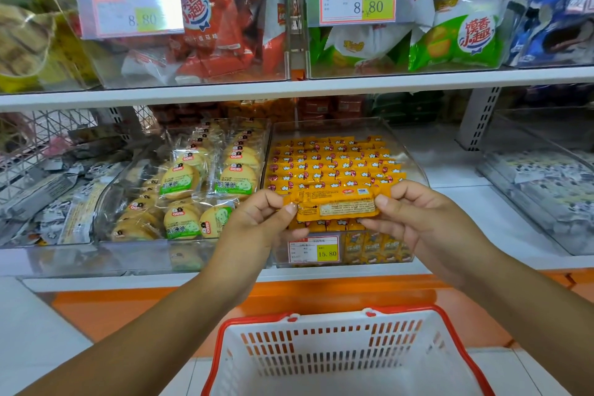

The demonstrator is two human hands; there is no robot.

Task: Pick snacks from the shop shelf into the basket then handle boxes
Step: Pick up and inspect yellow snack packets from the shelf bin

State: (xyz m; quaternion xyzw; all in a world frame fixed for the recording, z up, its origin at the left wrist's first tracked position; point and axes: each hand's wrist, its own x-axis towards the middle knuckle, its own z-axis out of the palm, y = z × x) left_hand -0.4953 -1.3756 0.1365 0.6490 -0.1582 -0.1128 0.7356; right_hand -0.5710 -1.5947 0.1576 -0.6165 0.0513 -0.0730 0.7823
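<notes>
Left hand point(257, 219) and right hand point(414, 212) pinch ends of packet point(337, 206), clear of basket point(321, 363)

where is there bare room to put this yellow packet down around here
Bare white shelf lies between the yellow snack bin and the clear bin on the right. The basket under the held yellow packet shows only its own walls and floor. The yellow snack bin and the biscuit bin are packed.
</notes>
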